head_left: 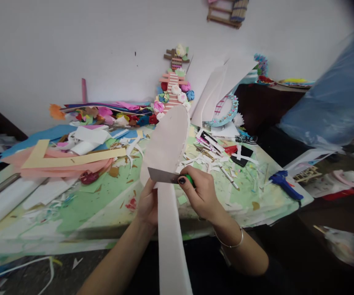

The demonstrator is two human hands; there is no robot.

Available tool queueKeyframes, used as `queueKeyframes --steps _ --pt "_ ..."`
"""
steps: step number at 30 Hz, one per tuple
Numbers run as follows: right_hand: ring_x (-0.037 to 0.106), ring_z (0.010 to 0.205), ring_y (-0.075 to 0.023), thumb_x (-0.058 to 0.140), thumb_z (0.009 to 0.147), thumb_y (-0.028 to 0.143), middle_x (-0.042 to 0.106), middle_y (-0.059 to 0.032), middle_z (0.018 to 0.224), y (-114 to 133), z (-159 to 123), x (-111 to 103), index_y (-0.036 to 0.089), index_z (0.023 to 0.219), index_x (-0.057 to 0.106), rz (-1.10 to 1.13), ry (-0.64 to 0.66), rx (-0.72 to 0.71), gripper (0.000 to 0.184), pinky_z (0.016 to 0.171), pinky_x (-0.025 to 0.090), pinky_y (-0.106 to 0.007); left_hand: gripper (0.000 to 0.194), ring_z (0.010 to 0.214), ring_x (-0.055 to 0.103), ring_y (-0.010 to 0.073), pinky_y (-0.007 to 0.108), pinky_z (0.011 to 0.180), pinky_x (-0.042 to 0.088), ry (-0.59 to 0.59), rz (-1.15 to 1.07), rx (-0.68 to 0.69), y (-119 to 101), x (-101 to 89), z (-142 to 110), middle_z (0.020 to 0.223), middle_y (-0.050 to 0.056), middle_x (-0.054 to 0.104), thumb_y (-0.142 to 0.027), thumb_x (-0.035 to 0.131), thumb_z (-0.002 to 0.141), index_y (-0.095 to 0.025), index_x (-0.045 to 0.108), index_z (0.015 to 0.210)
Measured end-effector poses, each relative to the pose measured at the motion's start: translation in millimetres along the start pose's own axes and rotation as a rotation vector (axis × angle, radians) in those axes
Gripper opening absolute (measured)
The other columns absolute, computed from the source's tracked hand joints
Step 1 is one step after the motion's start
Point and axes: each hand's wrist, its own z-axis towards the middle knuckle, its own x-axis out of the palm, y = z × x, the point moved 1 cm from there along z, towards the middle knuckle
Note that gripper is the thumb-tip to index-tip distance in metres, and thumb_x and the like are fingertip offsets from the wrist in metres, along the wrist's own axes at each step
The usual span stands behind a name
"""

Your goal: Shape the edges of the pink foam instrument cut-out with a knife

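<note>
Fingers [199, 175] of R hand [202, 193] curled round knife [163, 175], wrist angled in frm 4 o'clock, L hand [148, 207] gripping board [168, 149] frm 7, board ctr, long axis 12–6, rounded end twd 12, knife twd 9.

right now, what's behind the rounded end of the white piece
Past the white piece, paper flowers and a pink ladder-like decoration show; whatever lies directly behind it is covered.

From my distant seat I can read no text, label, brand, number or sign — not at twelve o'clock, nor anywhere round the dial.
</note>
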Motion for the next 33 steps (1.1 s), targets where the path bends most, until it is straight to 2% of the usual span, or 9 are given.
queueKeyframes --steps 5,9,11,18,21,24,28,33 --pt "0.050 0.063 -0.0131 0.043 0.095 0.039 0.055 -0.0003 0.067 4 -1 -2 0.020 0.080 0.056 0.049 -0.016 0.017 0.027 0.061 0.035 -0.026 0.021 0.032 0.043 0.0067 0.016 0.029 0.035 0.008 0.089 -0.022 0 0.1 1 0.043 -0.003 0.050 -0.025 0.060 0.082 -0.015 0.060 0.064" --pt "0.049 0.060 -0.0111 0.040 0.097 0.037 0.053 0.0011 0.064 5 0 -3 0.019 0.076 0.058 0.164 0.096 0.039 0.033 0.059 0.035 -0.025 0.012 0.036 0.052 0.0088 0.018 0.034 0.041 -0.090 0.084 0.000 -1 3.2 1 0.052 -0.001 0.062 -0.023 0.059 0.082 -0.014 0.066 0.080" --pt "0.049 0.061 -0.0110 0.040 0.097 0.037 0.054 0.0010 0.065 6 -1 -4 0.019 0.076 0.058 0.163 0.086 0.039 0.033 0.060 0.035 -0.025 0.012 0.038 0.054 0.0097 0.018 0.035 0.042 -0.107 0.068 0.015 -1 4.8 0 0.057 0.000 0.066 -0.022 0.058 0.083 -0.013 0.067 0.083" --pt "0.051 0.063 -0.0104 0.047 0.094 0.034 0.056 0.0014 0.066 6 -4 -1 0.018 0.078 0.058 0.151 -0.057 0.017 0.025 0.061 0.037 -0.024 0.018 0.038 0.052 0.0089 0.017 0.036 0.041 -0.017 -0.017 -0.040 -2 4.1 -6 0.055 0.001 0.064 -0.018 0.055 0.085 -0.012 0.064 0.071" --pt "0.051 0.063 -0.0097 0.049 0.094 0.033 0.056 0.0019 0.066 6 -4 1 0.018 0.078 0.058 0.154 -0.108 0.014 0.023 0.061 0.037 -0.023 0.023 0.038 0.050 0.0086 0.017 0.036 0.040 0.069 -0.041 -0.071 1 2.5 -9 0.049 -0.001 0.058 -0.017 0.052 0.087 -0.012 0.064 0.068" --pt "0.051 0.064 -0.0095 0.050 0.094 0.033 0.057 0.0017 0.068 6 -3 1 0.018 0.079 0.059 0.161 -0.118 0.021 0.023 0.062 0.038 -0.023 0.023 0.039 0.050 0.0091 0.018 0.038 0.043 0.152 -0.042 -0.083 4 1.7 -12 0.050 -0.001 0.057 -0.018 0.049 0.089 -0.013 0.065 0.072" --pt "0.049 0.062 -0.0095 0.051 0.093 0.033 0.054 0.0023 0.066 4 0 -2 0.018 0.079 0.059 0.134 -0.133 0.016 0.022 0.061 0.037 -0.023 0.022 0.045 0.056 0.0092 0.017 0.043 0.047 0.171 -0.057 -0.086 5 0.5 -15 0.060 0.001 0.064 -0.020 0.048 0.089 -0.013 0.067 0.079" --pt "0.046 0.059 -0.0094 0.054 0.091 0.033 0.052 0.0029 0.064 -2 1 -4 0.018 0.079 0.059 0.066 -0.192 0.019 0.020 0.059 0.036 -0.024 0.022 0.042 0.056 0.0112 0.018 0.035 0.041 0.173 0.011 -0.116 -1 0.2 -19 0.053 0.001 0.061 -0.022 0.052 0.087 -0.013 0.066 0.073"
